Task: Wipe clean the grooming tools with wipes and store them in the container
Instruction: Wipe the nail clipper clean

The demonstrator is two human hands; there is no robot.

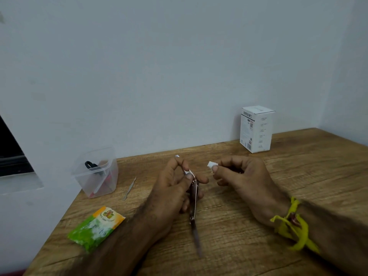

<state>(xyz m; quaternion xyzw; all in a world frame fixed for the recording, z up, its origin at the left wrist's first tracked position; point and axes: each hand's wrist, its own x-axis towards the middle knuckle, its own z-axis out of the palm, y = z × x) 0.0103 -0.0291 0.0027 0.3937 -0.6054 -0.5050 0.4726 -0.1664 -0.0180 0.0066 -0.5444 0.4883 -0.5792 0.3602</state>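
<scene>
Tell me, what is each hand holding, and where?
The left hand grips a nail clipper near its upper end. The right hand pinches a small white wipe at its fingers.

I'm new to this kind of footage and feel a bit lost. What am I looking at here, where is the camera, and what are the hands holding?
There is no machine here: a person works with two bare hands, and the single picture comes from a camera worn on the head, looking forward and down. The left hand grips a metal nail clipper with a long blade swung out toward the viewer. The right hand pinches a small white wipe, held apart from the clipper. On the wooden table lie a thin metal tool, a green and orange sachet, a clear plastic container already holding some tools, and a white box by the wall. A yellow band circles the right wrist.
</scene>
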